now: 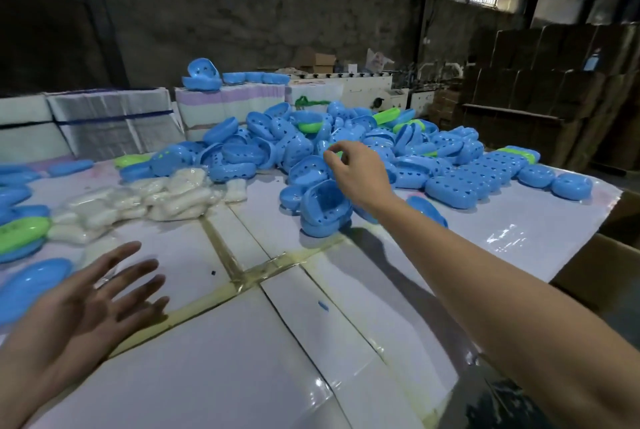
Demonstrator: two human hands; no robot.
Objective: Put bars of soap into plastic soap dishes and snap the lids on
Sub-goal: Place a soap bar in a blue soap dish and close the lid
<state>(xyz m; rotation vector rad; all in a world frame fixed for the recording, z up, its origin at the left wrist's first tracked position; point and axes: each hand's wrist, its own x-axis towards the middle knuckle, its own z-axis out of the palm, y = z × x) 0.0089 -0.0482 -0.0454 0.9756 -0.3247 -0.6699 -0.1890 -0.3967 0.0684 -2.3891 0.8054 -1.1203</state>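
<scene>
A big heap of blue perforated soap dish halves (346, 144), with a few green ones mixed in, covers the far middle and right of the table. My right hand (356, 172) reaches out over the heap's front, fingers curled around the edge of a blue dish piece (308, 169); whether it grips it is unclear. Wrapped white soap bars (145, 196) lie in a pile at the left of the heap. My left hand (90, 297) hovers low over the table at the near left, fingers spread, holding nothing.
Closed blue and green dishes (20, 234) lie along the left edge. The table (242, 342) is covered in taped white sheets. Stacks of flat white packs (114, 124) stand at the back left. Cardboard boxes (554, 89) line the right wall.
</scene>
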